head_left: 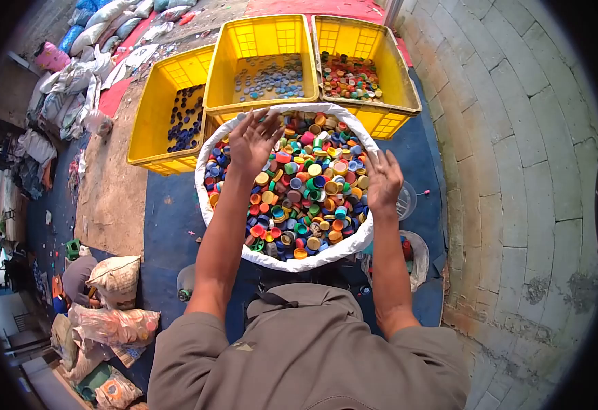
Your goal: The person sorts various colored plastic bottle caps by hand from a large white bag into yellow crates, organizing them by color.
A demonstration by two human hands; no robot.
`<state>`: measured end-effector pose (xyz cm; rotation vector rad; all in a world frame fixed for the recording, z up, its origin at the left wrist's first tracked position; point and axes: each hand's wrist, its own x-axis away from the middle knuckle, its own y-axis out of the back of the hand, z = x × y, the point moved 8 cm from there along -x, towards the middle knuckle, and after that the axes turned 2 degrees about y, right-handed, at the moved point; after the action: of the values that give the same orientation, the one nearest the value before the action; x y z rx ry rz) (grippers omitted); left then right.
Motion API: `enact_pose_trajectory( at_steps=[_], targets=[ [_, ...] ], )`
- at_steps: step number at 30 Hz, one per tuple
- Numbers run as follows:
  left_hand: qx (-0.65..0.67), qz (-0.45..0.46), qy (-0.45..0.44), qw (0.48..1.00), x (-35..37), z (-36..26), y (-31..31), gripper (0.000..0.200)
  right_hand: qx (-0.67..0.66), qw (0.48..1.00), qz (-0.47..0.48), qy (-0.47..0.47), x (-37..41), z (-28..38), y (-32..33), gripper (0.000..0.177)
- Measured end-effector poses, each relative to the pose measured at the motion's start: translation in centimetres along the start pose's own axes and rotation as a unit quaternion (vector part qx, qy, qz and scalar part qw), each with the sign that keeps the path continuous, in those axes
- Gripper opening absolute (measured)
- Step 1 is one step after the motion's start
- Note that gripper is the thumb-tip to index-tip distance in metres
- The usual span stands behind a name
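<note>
A round white sack (349,247) full of mixed colored plastic bottle caps (313,195) stands right in front of me. Over its far left part, near the rim, my left hand (254,141) hovers with fingers spread and nothing in it. My right hand (384,179) is at the sack's right rim, its fingers stretched out and also holding nothing. Beyond the sack, the left yellow crate (154,102) has dark blue caps in it, the middle yellow crate (222,72) pale blue ones, and the right yellow crate (400,89) mostly red and orange ones.
A grey block wall (518,171) rises close on my right. A clear round container (406,200) and a white bag (420,263) sit beside the sack. Filled bags (114,280) and another person (79,279) are at the left; more sacks (101,27) are piled at the back left.
</note>
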<state>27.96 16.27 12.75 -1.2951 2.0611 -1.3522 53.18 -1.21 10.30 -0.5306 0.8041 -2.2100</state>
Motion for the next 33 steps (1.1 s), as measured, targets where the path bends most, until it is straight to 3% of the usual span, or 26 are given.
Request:
enact_pose_trajectory(
  at_steps=[4, 9, 13, 15, 17, 25, 29, 33],
  targets=[
    [-0.023, -0.136, -0.023, 0.99, 9.4, 0.9, 10.2, 0.034, 0.138, 0.986, -0.047, -0.086, 8.1, -6.7, 6.2, 0.063],
    [-0.095, -0.295, -0.027, 0.95, 20.1, 4.0, 17.8, 0.023, 0.377, 0.92, 0.048, -0.095, 14.4, -11.7, 7.9, 0.043],
    [-0.183, -0.368, -0.038, 0.911, 24.2, 5.5, 19.6, 0.021, 0.463, 0.873, 0.131, -0.079, 16.0, -13.4, 5.2, 0.034],
    [-0.227, -0.373, -0.035, 0.899, 24.9, 5.8, 20.2, 0.024, 0.479, 0.861, 0.145, -0.095, 15.9, -14.7, 4.7, 0.032],
    [-0.313, -0.364, -0.05, 0.876, 25.1, 5.2, 19.6, 0.022, 0.498, 0.847, 0.184, -0.043, 15.2, -15.4, 3.6, 0.032],
    [-0.436, -0.309, -0.064, 0.843, 24.1, 5.4, 18.4, 0.024, 0.487, 0.851, 0.192, -0.043, 14.3, -16.1, 0.8, 0.031],
    [-0.447, -0.288, -0.042, 0.846, 23.7, 6.2, 18.2, 0.027, 0.524, 0.821, 0.218, -0.053, 14.9, -16.7, 1.9, 0.033],
    [-0.549, -0.258, -0.045, 0.794, 23.2, 6.6, 17.3, 0.031, 0.562, 0.78, 0.274, -0.022, 15.9, -15.9, 1.6, 0.037]
  ],
)
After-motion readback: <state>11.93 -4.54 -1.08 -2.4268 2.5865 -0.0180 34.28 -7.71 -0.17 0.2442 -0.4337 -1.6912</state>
